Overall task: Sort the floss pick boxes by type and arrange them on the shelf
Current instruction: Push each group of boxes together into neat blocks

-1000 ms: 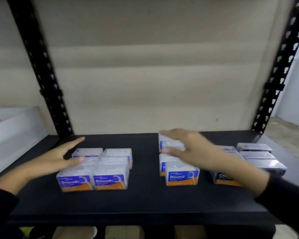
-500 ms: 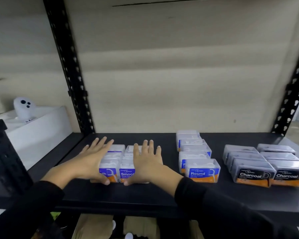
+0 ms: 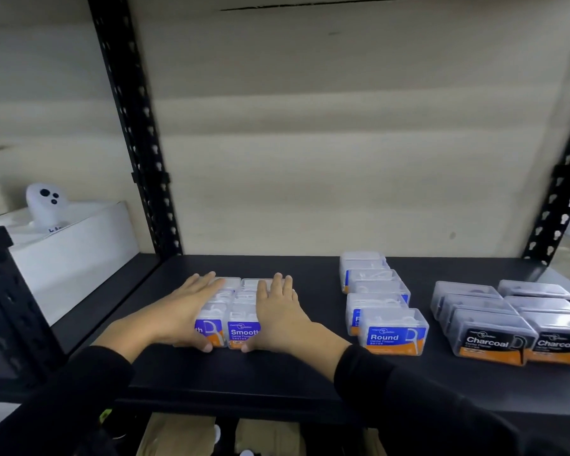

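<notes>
Three groups of clear floss pick boxes stand on the black shelf (image 3: 303,373). The Smooth boxes (image 3: 242,332), blue and orange labels, sit at the left in two columns. My left hand (image 3: 185,307) lies flat over the left column, thumb down at the front. My right hand (image 3: 277,311) lies flat over the right column, its thumb by the front label. Both hands have straight fingers. The Round boxes (image 3: 392,335) form a column in the middle. The Charcoal boxes (image 3: 494,342), black labels, stand in two columns at the right.
A black perforated upright (image 3: 135,133) rises behind the Smooth boxes, another upright (image 3: 563,199) at the right. A white box (image 3: 73,255) with a small white ghost figure (image 3: 45,202) stands beyond the left upright. A beige wall closes the back. Brown packages (image 3: 178,436) show below the shelf.
My right hand left the Round boxes and came across to the Smooth boxes. Both hands now lie on the Smooth group. The view has shifted left and closer.
</notes>
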